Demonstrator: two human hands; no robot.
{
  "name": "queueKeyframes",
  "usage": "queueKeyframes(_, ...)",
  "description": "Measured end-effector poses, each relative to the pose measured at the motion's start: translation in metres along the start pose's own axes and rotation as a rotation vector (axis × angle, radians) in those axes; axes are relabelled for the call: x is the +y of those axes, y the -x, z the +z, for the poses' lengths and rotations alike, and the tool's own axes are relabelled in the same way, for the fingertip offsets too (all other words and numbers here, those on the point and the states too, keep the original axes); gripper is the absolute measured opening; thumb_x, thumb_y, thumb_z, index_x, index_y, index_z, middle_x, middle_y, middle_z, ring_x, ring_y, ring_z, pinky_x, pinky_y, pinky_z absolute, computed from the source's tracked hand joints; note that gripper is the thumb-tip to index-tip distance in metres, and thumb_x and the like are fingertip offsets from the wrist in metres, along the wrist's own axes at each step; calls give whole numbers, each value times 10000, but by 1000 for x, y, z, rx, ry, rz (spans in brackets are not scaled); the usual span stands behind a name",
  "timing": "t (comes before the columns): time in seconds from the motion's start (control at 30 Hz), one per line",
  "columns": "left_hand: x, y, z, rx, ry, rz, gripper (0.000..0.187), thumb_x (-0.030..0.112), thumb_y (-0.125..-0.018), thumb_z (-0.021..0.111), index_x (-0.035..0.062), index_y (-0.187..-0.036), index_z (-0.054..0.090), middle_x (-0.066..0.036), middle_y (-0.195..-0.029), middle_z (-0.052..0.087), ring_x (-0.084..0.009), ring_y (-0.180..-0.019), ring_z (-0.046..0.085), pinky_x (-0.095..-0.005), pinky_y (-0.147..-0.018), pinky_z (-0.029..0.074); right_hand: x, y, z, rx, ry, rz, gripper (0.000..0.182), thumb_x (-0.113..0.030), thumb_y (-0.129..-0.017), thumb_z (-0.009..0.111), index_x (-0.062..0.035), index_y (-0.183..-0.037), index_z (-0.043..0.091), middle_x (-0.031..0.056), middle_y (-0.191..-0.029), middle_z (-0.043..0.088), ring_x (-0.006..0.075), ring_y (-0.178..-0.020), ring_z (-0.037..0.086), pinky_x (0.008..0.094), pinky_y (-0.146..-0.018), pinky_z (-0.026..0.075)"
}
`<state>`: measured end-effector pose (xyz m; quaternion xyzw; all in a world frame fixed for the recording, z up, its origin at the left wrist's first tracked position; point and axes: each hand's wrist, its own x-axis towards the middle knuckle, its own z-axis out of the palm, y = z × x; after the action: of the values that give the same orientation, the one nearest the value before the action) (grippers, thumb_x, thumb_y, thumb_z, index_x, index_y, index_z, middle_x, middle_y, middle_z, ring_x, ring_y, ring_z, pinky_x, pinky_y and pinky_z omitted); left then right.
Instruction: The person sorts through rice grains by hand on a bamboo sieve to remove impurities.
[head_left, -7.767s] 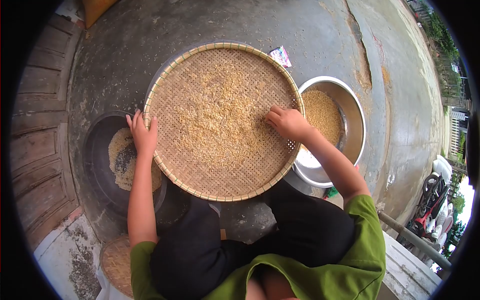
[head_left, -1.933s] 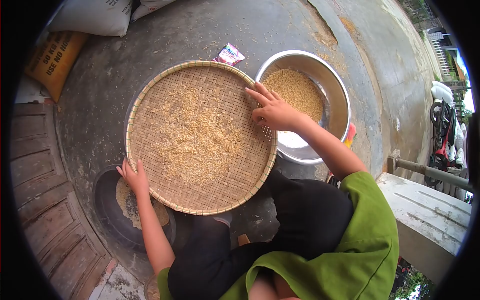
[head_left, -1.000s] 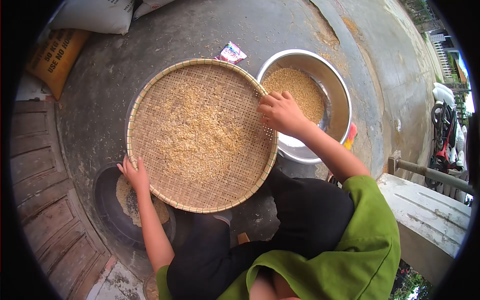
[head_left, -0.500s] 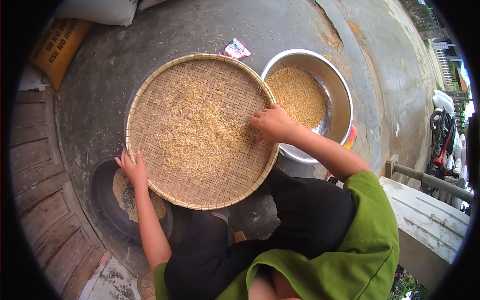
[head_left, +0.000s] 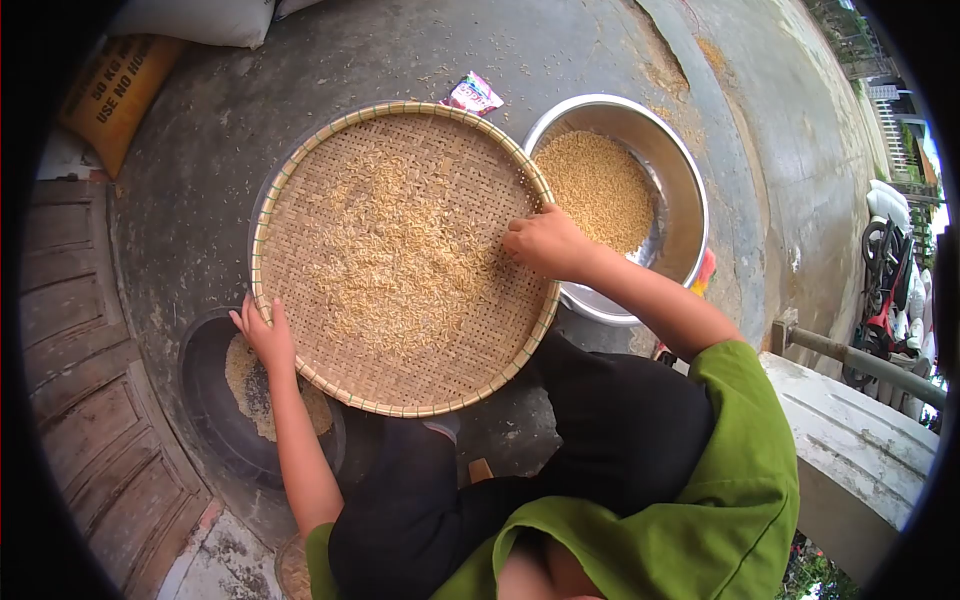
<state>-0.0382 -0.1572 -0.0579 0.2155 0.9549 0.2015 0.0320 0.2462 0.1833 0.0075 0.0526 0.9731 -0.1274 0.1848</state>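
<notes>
A round woven tray lies tilted in front of me, with unhusked grain spread over its middle. My left hand grips the tray's rim at the lower left, thumb over the edge. Over the right side of the tray, my right hand has its fingers curled down by the grain; whether something is pinched between the fingertips is too small to tell. A metal basin holding more grain stands just right of the tray, under my right forearm.
A dark basin with some grain is at the lower left. A pink packet lies beyond the tray. Sacks rest at the upper left, near a wooden door. A concrete ledge is at the right.
The tray's far edge has shifted slightly away from me. My right hand has moved slightly, its fingers drawn closer together, while my left hand keeps its place on the rim.
</notes>
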Motion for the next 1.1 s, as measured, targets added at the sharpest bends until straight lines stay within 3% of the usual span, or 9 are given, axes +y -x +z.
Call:
queueKeyframes(0.2, 0, 0, -1, -6, -6, 6, 474, 256, -833, 543, -10, -1213, 446, -149, -1322, 375, -369, -1313, 131, -448, -1055, 161, -1, 2, -1, 9, 75, -27, 69, -121, -742, 528, -104, -802, 558, 34, -783, 555, 200, -752, 587, 350, -695, 362)
queueKeyframes(0.3, 2, 0, 0, -1, -7, -4, 473, 255, -833, 543, -8, -1214, 446, -146, -1323, 376, -368, -1314, 130, -448, -1055, 160, 7, 7, -10, 86, -77, -52, 76, -145, -775, 525, -85, -814, 552, 55, -814, 555, 216, -764, 582, 370, -699, 399)
queueKeyframes(0.37, 1, 0, -1, 11, -5, -17, 473, 254, -833, 543, -6, -1216, 446, -145, -1323, 376, -367, -1314, 129, -448, -1055, 159, 16, 15, -32, 169, -280, 147, 104, -163, -796, 531, -65, -828, 548, 80, -844, 555, 244, -778, 573, 375, -703, 440)
queueKeyframes(0.43, 4, 1, -2, -7, -7, -13, 470, 253, -834, 542, -5, -1216, 448, -144, -1323, 376, -365, -1315, 127, -446, -1057, 155, 39, 25, -43, 263, -185, 314, 105, -146, -804, 536, -50, -845, 543, 97, -864, 553, 263, -803, 561, 370, -704, 467)
queueKeyframes(0.5, 6, 1, -2, -9, 5, -14, 468, 253, -835, 542, -5, -1214, 450, -143, -1322, 377, -363, -1315, 127, -445, -1057, 154, 55, 35, -57, 340, -50, 338, 116, -102, -784, 564, -54, -888, 548, 99, -892, 560, 253, -884, 560, 376, -746, 467)
queueKeyframes(0.57, 4, 0, -3, -5, 9, -18, 465, 253, -835, 541, -6, -1211, 452, -143, -1322, 377, -362, -1315, 128, -444, -1058, 153, 53, 34, -57, 381, -116, 238, 161, -103, -765, 589, -61, -917, 555, 98, -909, 565, 262, -895, 566, 383, -749, 465)
queueKeyframes(0.63, 4, 0, -2, -4, -1, -15, 463, 258, -837, 540, -6, -1208, 455, -142, -1322, 378, -363, -1314, 130, -445, -1058, 155, 30, 25, -51, 199, -333, 199, 195, -108, -755, 601, -61, -939, 557, 89, -924, 567, 272, -876, 574, 387, -743, 467)
queueKeyframes(0.73, 3, 0, -2, -4, 5, -12, 466, 265, -836, 541, -4, -1208, 455, -142, -1322, 377, -365, -1314, 129, -446, -1057, 157, 9, 13, -29, -13, -393, 47, 213, -144, -757, 598, -78, -958, 570, 83, -944, 567, 276, -857, 577, 376, -742, 465)
queueKeyframes(1.1, -2, 0, 2, 2, -16, -2, 460, 273, -839, 543, 5, -1205, 464, -147, -1314, 388, -370, -1307, 146, -434, -1058, 158, 11, -12, -11, -111, -392, -127, 87, -107, -715, 585, -70, -791, 606, 79, -862, 580, 260, -816, 583, 378, -697, 466)
